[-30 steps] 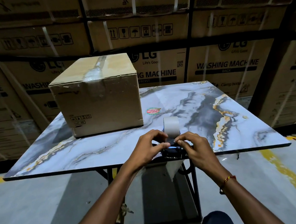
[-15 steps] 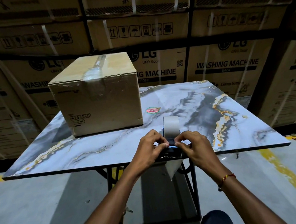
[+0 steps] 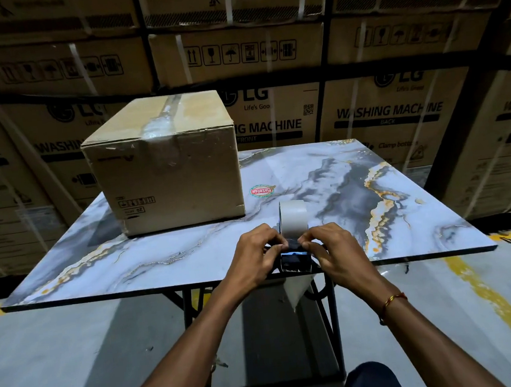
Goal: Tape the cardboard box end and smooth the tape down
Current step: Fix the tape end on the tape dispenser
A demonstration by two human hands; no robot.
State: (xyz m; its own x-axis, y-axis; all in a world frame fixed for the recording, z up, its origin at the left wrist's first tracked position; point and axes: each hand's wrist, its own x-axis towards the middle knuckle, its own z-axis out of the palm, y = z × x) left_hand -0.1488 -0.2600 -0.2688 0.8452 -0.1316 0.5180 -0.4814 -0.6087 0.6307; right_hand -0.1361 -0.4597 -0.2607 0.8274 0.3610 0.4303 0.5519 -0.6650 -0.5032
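Head view: the cardboard box (image 3: 164, 167) sits at the bench's (image 3: 424, 239) far left, a tape strip already over its top seam, well apart from the hands. At the near edge, left hand (image 3: 254, 256) and right hand (image 3: 334, 251) pinch the tape dispenser (image 3: 295, 242), apparently freeing the tape end. Next, the dispenser must be carried to the box end.

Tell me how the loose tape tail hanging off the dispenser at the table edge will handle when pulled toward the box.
The tape tail hangs limp below the table edge, so it is probably floppy and apt to fold onto itself. The roll stands on edge in the dispenser and should turn freely. Both hands, left and right, pinch the dispenser, which likely steadies it.
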